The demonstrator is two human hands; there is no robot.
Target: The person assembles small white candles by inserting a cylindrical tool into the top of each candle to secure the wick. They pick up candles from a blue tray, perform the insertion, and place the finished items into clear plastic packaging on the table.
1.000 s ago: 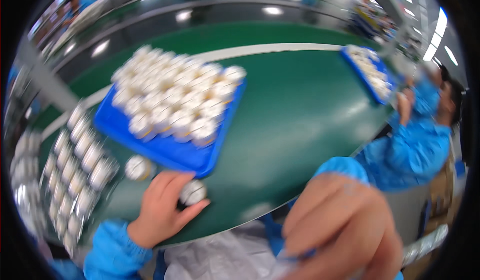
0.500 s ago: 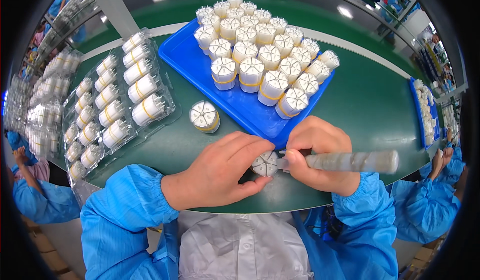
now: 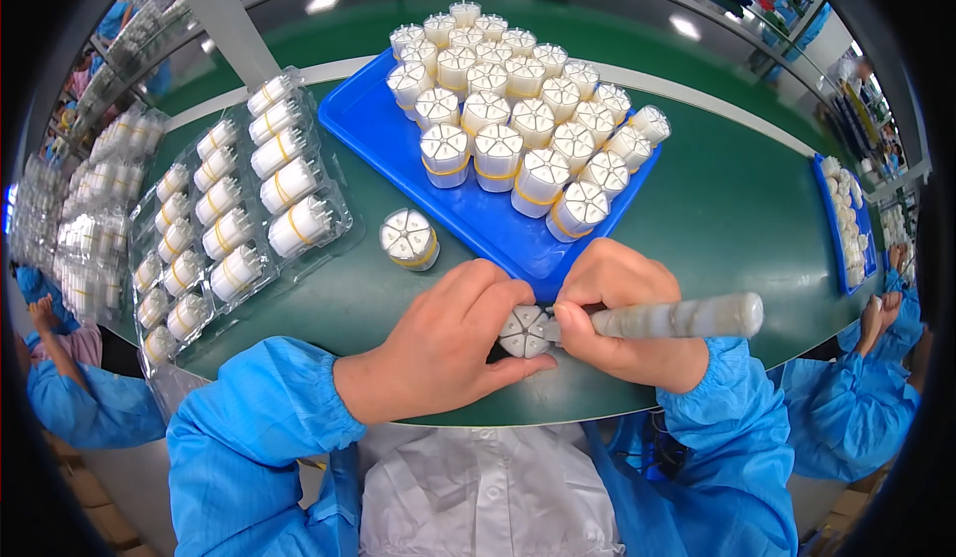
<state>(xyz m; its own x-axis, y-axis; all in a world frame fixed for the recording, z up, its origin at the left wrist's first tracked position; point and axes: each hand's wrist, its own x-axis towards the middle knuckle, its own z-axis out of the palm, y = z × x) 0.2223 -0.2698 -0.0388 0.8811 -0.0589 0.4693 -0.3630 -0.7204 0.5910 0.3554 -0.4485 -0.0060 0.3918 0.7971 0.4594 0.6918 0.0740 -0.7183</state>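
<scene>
- Near the front edge of the green table, just before the corner of the blue tray, one white cylinder is gripped between thumb and fingers of the left hand
- Its round face is whitish, divided by dark lines into wedges
- This face points upward, so the long axis stands about upright
- The right hand is closed around a thick-handled greyish tool, its long axis crosswise, tip leftward at the cylinder

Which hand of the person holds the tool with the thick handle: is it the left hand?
No, the right hand grips the tool, while the left hand holds a white cylinder.
</scene>
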